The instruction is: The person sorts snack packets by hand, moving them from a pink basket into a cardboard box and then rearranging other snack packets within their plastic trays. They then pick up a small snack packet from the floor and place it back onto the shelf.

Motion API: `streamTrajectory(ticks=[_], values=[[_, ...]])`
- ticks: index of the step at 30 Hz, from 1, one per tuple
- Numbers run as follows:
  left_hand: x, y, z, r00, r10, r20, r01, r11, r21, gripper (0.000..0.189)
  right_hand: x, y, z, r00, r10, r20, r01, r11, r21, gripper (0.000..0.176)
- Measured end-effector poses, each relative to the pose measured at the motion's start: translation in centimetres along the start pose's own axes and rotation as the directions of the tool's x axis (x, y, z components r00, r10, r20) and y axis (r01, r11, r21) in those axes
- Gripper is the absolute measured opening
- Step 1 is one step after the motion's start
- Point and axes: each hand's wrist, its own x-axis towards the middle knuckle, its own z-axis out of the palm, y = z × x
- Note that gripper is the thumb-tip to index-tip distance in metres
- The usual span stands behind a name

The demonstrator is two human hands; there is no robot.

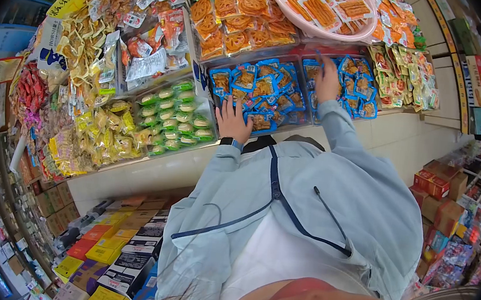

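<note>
Blue-edged snack packets (268, 85) fill a clear bin in the middle of the display. My left hand (233, 121) lies at that bin's front left corner, palm down with fingers spread, touching the nearest packets. Beyond a divider, a second bin holds more blue-edged packets (358, 80). Over its left part is my right hand (326, 80), fingers pointing away from me. Something small and blue shows at its fingertips, too small to tell whether it is pinched.
Green-and-white packets (174, 114) lie left of the blue ones. Behind sit orange packets (236, 23) and a pink basket (323, 33) of snack sticks. Green-and-red packets (403, 79) lie right. Stacked boxes (118, 254) stand low left, cartons (438, 188) right.
</note>
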Motion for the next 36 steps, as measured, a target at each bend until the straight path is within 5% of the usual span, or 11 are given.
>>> streamTrajectory(ticks=[1,4,7,14,17,20,22,26,29,32,36], values=[[0.1,0.0,0.0,1.0,0.0,0.005,0.0,1.0,0.005,0.066,0.7,1.4,-0.5,1.0,0.005,-0.004,-0.005,0.998,-0.068,0.04],[-0.1,-0.2,-0.1,1.0,0.005,0.006,-0.005,1.0,0.015,0.065,0.4,7.1,0.0,0.925,0.041,0.378,0.059,0.967,-0.248,0.05],[0.0,-0.2,0.1,1.0,0.018,-0.016,-0.018,1.0,0.013,0.064,-1.1,5.9,-0.4,0.887,0.026,0.46,0.198,0.88,-0.432,0.061],[-0.1,0.0,-0.2,1.0,-0.011,0.008,0.011,1.0,0.003,0.068,-1.2,4.2,0.2,0.858,0.194,0.475,0.117,0.828,-0.549,0.061],[-0.2,0.1,-0.2,1.0,-0.017,-0.003,0.017,1.0,0.006,0.068,-1.8,3.4,2.1,0.949,-0.121,0.29,0.226,0.905,-0.361,0.056],[-0.1,0.2,0.0,1.0,-0.011,-0.015,0.011,1.0,0.013,0.068,-2.1,-3.0,3.2,0.776,-0.265,0.572,0.33,0.944,-0.009,0.064],[-0.1,0.0,0.2,1.0,-0.004,-0.027,0.004,1.0,0.015,0.068,-3.4,-5.8,4.0,0.671,-0.42,0.611,0.524,0.852,0.011,0.07],[0.0,0.1,0.0,1.0,0.001,-0.028,0.0,1.0,0.019,0.068,-7.7,-7.0,6.0,0.73,-0.317,0.605,0.463,0.881,-0.097,0.067],[0.0,0.3,-0.2,1.0,0.004,-0.017,-0.004,1.0,0.025,0.069,-8.4,-6.7,4.0,0.659,-0.329,0.676,0.482,0.875,-0.044,0.059],[-0.1,0.1,-0.1,1.0,0.0,-0.023,0.0,1.0,0.01,0.069,-8.8,-5.3,2.7,0.625,-0.3,0.721,0.372,0.926,0.063,0.05],[-0.1,0.2,0.2,1.0,-0.013,-0.003,0.013,0.999,0.036,0.069,-7.8,-4.0,-0.3,0.737,-0.349,0.578,0.199,0.93,0.309,0.036]])
